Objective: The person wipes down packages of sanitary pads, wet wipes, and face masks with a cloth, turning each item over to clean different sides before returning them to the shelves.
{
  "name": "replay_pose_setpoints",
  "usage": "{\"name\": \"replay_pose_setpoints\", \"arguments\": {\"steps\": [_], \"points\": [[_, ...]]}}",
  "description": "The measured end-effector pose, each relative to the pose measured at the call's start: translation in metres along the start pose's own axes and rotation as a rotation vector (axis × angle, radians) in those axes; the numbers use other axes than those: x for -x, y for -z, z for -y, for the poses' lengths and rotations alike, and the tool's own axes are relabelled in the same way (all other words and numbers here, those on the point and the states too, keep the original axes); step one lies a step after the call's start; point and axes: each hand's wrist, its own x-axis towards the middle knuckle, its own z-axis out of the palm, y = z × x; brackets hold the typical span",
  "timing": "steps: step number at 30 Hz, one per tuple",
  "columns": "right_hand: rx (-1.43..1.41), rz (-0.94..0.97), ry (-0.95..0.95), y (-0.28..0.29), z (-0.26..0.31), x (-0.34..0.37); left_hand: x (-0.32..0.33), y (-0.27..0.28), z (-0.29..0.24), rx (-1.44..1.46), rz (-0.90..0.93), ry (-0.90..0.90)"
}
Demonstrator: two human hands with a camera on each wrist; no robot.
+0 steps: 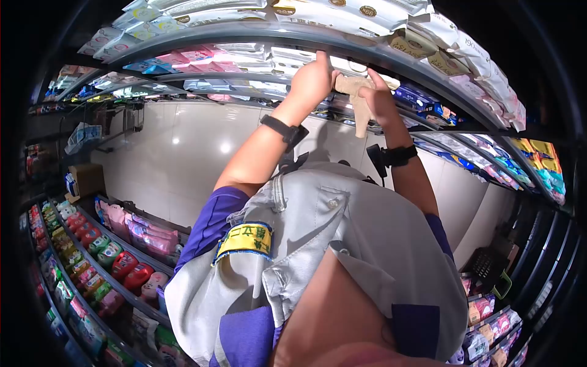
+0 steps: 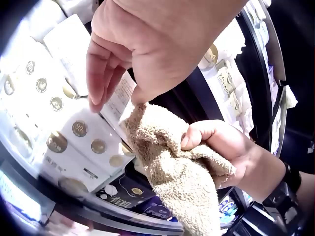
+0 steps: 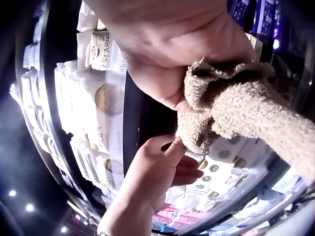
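Right hand (image 1: 380,103) grips tan cloth (image 2: 170,160), fingers curled. Left hand (image 1: 310,81) touches cloth's end; cannot tell whether pinched. Shelved packs (image 2: 83,140) beside cloth.

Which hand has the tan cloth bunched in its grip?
The right hand: its fingers curl around a gathered fold of the cloth, while the left hand pinches only an edge.

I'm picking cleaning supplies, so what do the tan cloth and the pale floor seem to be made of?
The tan cloth looks like soft, matte terry, going by its nubby, looped pile; whether cotton or microfibre, I cannot tell. The pale floor appears to be glossy tile, either glazed ceramic or polished stone: it mirrors bright spots of light and shows thin, straight joints.
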Motion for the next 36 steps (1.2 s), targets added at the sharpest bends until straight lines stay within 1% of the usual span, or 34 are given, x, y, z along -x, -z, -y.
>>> {"name": "replay_pose_setpoints", "arguments": {"steps": [1, 2, 3, 4, 5, 6, 7, 8, 10, 11, 12, 13, 14, 15, 16, 18, 19, 20, 21, 22, 23, 24, 25, 27, 28, 29, 30, 31, 32, 33, 35, 36], "points": [[0.246, -0.053, 0.139, -0.002, 0.002, 0.003, 0.003, -0.004, 0.005, -0.001, -0.005, 0.001], [0.177, -0.033, 0.135, -0.002, 0.003, 0.009, 0.008, -0.014, 0.013, 0.087, -0.1, -0.081], [0.072, -0.021, 0.081, -0.004, 0.001, 0.011, 0.013, -0.017, 0.016, 0.175, -0.192, -0.161], [0.071, -0.027, 0.088, -0.005, -0.001, 0.011, 0.013, -0.02, 0.019, 0.213, -0.141, -0.134], [0.069, -0.033, 0.097, -0.006, -0.002, 0.009, 0.011, -0.022, 0.021, 0.213, -0.14, -0.132], [0.099, -0.079, 0.134, -0.007, -0.004, 0.005, 0.007, -0.022, 0.022, 0.277, -0.133, -0.161], [0.098, -0.08, 0.137, -0.007, -0.005, -0.001, 0.002, -0.022, 0.023, 0.339, -0.127, -0.193], [0.044, -0.062, 0.119, -0.006, -0.005, -0.006, -0.001, -0.021, 0.024, 0.337, -0.131, -0.195], [-0.064, -0.01, 0.102, -0.001, -0.017, -0.025, -0.006, -0.02, 0.027, 0.322, -0.114, -0.173], [-0.014, -0.015, 0.112, 0.001, -0.029, -0.033, -0.007, -0.02, 0.028, 0.316, -0.104, -0.161], [0.0, -0.012, 0.114, 0.001, -0.025, -0.03, -0.005, -0.017, 0.028, 0.342, -0.06, -0.12], [0.013, -0.01, 0.116, 0.001, -0.015, -0.022, -0.002, -0.014, 0.03, 0.341, -0.022, -0.12], [0.016, -0.035, 0.158, -0.003, -0.005, -0.012, 0.003, -0.016, 0.033, 0.358, -0.057, -0.141], [0.015, -0.034, 0.16, -0.005, -0.003, -0.005, 0.009, -0.017, 0.037, 0.375, -0.093, -0.161], [0.077, -0.068, 0.165, -0.006, -0.003, 0.0, 0.017, -0.009, 0.034, 0.374, -0.093, -0.16], [0.189, -0.127, 0.171, -0.009, 0.003, 0.011, 0.028, 0.009, 0.032, 0.353, -0.156, -0.074], [0.142, -0.154, 0.157, -0.015, 0.008, 0.015, 0.031, 0.013, 0.036, 0.334, -0.206, -0.038], [0.144, -0.123, 0.127, -0.018, 0.014, 0.021, 0.031, 0.019, 0.038, 0.332, -0.209, 0.019], [0.146, -0.092, 0.098, -0.024, 0.034, 0.028, 0.029, 0.025, 0.04, 0.329, -0.215, 0.075], [0.145, -0.093, 0.1, -0.03, 0.032, 0.025, 0.025, 0.025, 0.049, 0.301, -0.166, 0.106], [0.193, -0.014, 0.16, -0.036, 0.025, 0.018, 0.021, 0.025, 0.054, 0.3, -0.166, 0.103], [0.242, 0.064, 0.221, -0.043, 0.022, 0.013, 0.017, 0.026, 0.058, 0.301, -0.153, 0.143], [0.242, 0.062, 0.225, -0.051, 0.019, 0.008, 0.013, 0.027, 0.062, 0.301, -0.141, 0.184], [0.219, 0.104, 0.204, -0.068, 0.011, -0.001, 0.007, 0.028, 0.07, 0.308, -0.151, 0.175], [0.231, 0.111, 0.255, -0.075, 0.005, -0.008, 0.004, 0.028, 0.074, 0.301, -0.133, 0.219], [0.232, 0.113, 0.253, -0.078, 0.0, -0.012, 0.001, 0.028, 0.078, 0.294, -0.114, 0.263], [0.183, 0.119, 0.199, -0.083, 0.004, -0.013, -0.001, 0.028, 0.082, 0.296, -0.113, 0.266], [0.134, 0.127, 0.143, -0.088, 0.007, -0.013, -0.002, 0.028, 0.087, 0.29, -0.088, 0.229], [0.119, 0.137, 0.111, -0.089, 0.011, -0.012, -0.002, 0.028, 0.091, 0.285, -0.064, 0.192], [0.124, 0.141, 0.109, -0.092, 0.004, -0.015, -0.001, 0.031, 0.092, 0.289, -0.064, 0.198], [0.199, 0.077, 0.268, -0.093, -0.017, -0.028, 0.004, 0.042, 0.087, 0.372, 0.021, 0.191], [0.188, 0.087, 0.24, -0.093, -0.02, -0.03, 0.009, 0.045, 0.085, 0.358, 0.04, 0.151]]}}
